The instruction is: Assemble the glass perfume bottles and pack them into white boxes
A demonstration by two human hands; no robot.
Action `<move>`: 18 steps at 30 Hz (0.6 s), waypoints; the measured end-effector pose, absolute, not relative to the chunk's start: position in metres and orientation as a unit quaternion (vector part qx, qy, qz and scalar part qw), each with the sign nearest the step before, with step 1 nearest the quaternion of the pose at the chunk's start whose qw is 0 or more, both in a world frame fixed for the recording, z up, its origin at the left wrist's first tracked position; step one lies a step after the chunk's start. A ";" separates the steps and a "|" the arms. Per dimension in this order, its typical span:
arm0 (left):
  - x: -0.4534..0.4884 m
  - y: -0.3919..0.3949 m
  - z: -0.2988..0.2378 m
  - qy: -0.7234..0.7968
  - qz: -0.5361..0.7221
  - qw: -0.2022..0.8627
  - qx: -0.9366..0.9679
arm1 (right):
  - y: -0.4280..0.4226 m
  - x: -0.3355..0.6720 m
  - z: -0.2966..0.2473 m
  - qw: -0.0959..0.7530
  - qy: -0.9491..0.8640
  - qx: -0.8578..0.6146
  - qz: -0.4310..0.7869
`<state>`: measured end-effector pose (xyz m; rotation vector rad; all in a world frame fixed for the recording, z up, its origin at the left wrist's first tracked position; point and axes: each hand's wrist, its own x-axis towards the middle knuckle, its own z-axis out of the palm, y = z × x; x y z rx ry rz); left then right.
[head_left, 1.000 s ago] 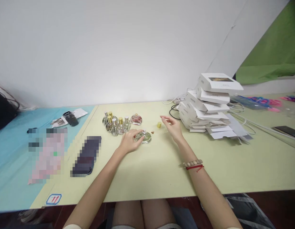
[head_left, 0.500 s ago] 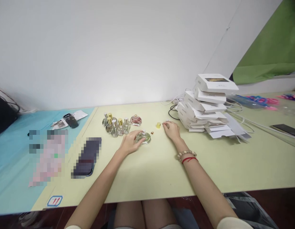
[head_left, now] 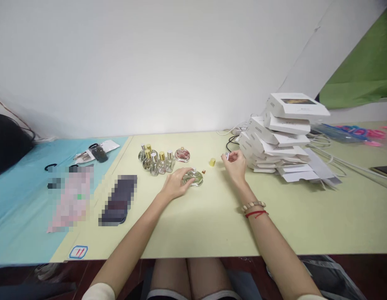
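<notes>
Glass and capless, the round bottle [head_left: 193,178] sits gripped at its side by our left hand [head_left: 175,187], while our right hand [head_left: 238,167], right of the bottle, pinches a small silver piece [head_left: 228,156]; fitting it and the gold cap [head_left: 212,162] lying behind the bottle looks left to do.

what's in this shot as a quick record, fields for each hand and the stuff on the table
left hand: fingers curled on a round glass bottle that stands on the table
right hand: pinching a small silvery part at the fingertips
between hands: gold cap and a tiny brown piece, both loose on the table
behind left hand: cluster of small bottles, some gold-capped; pink bottle beside them
right of right hand: stack of white boxes
</notes>
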<state>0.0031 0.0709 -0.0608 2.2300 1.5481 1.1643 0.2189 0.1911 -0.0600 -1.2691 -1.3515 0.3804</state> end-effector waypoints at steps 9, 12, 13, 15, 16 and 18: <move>0.027 0.077 -0.057 0.478 0.551 0.209 0.652 | 0.147 0.177 -0.033 0.522 -0.632 -0.273 0.503; 0.034 0.078 -0.059 0.471 0.579 0.237 0.622 | 0.141 0.173 -0.034 0.489 -0.640 -0.264 0.531; 0.036 0.078 -0.060 0.471 0.587 0.245 0.611 | 0.140 0.173 -0.034 0.481 -0.643 -0.262 0.535; 0.038 0.077 -0.062 0.474 0.599 0.253 0.594 | 0.138 0.173 -0.034 0.469 -0.650 -0.258 0.540; 0.039 0.077 -0.062 0.477 0.602 0.252 0.589 | 0.137 0.172 -0.035 0.465 -0.652 -0.254 0.542; 0.040 0.076 -0.061 0.484 0.601 0.244 0.587 | 0.136 0.169 -0.035 0.464 -0.655 -0.244 0.544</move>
